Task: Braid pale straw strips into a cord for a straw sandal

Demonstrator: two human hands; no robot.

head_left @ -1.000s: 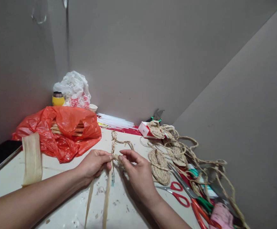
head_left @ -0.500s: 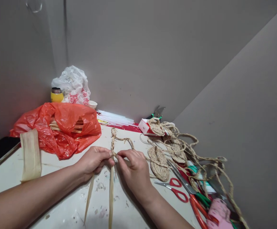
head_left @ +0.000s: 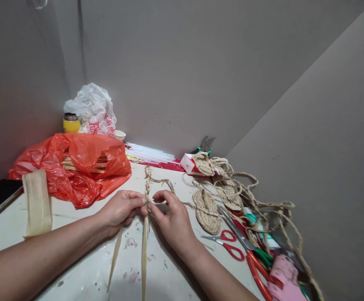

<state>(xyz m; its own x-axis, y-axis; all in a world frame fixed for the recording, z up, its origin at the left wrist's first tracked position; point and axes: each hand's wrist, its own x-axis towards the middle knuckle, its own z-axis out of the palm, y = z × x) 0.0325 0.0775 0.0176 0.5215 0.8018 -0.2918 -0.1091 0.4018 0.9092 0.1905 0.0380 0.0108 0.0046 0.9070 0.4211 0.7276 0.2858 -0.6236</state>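
A narrow plaited straw braid [head_left: 147,179] runs up the table in front of me. Its lower end is pinched between the thumb and fingers of my left hand [head_left: 123,211]. Two flat, pale straw strips hang down from there, a long strip [head_left: 144,255] in the middle and a shorter strip [head_left: 115,255] under my left hand. My right hand [head_left: 174,219] is at the same spot from the right. Its thumb touches the braid end, while the index finger is raised apart from the thumb. Fingertips partly hide the crossing of the strands.
Right of my hands lie a coiled braid oval [head_left: 207,211], red-handled scissors [head_left: 232,246], large orange-handled shears [head_left: 257,271] and tangled straw cord [head_left: 250,192]. An orange plastic bag [head_left: 75,167] and a wide dried leaf strip [head_left: 37,205] are at left. White sticks [head_left: 150,152] lie behind.
My right index finger has lifted off the braid end, apart from the thumb. My left hand keeps its pinch. The whole view has shifted slightly.
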